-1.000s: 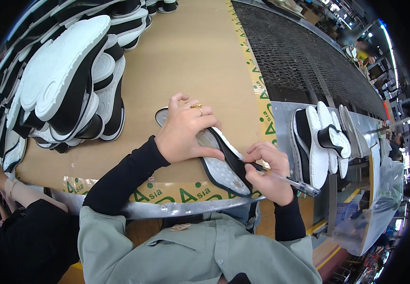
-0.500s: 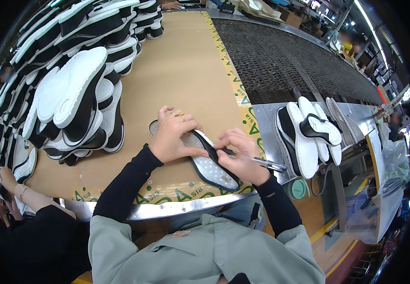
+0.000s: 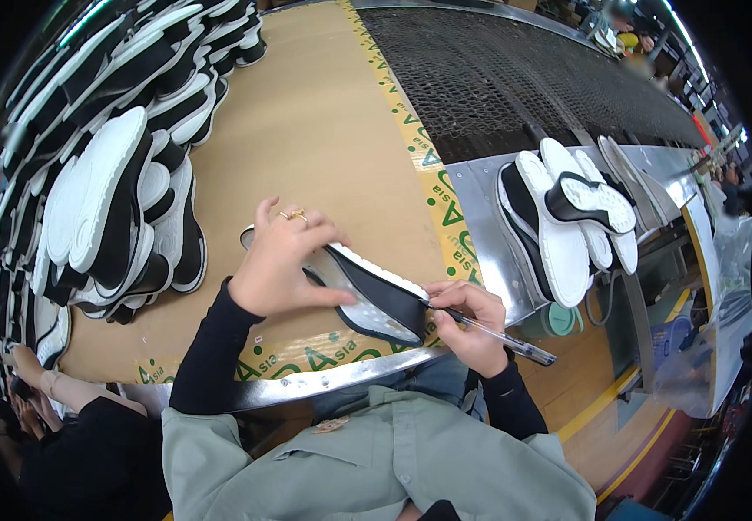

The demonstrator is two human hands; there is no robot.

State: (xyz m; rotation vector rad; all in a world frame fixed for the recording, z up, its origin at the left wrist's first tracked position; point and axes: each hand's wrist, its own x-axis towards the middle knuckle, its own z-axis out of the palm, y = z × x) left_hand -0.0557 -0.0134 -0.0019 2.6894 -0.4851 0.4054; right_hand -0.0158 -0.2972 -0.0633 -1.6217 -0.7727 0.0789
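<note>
A black and white shoe sole (image 3: 384,291) stands tilted on its side on the brown-covered table, its grey speckled inner face turned toward me. My left hand (image 3: 284,265) rests around its middle, fingers at the white upper edge and thumb across the inner face. A ring shows on that hand. In my right hand (image 3: 473,326) is a slim pen with a clear barrel (image 3: 515,343). The pen's tip end meets the sole near the heel; any mark there is too small to see. The sole's far end lies partly behind my left hand.
Stacks of similar soles (image 3: 111,191) fill the table's left side. More soles (image 3: 558,226) lie on the metal ledge (image 3: 480,204) at right, beside a dark mesh conveyor (image 3: 515,82). Another person's arm (image 3: 72,386) reaches in at lower left. A green lid (image 3: 560,319) sits below the ledge.
My right hand and the pen have moved down and right along the sole to the heel. The sole has turned further onto its side. My left hand has shifted left, its thumb and fingers wider apart.
</note>
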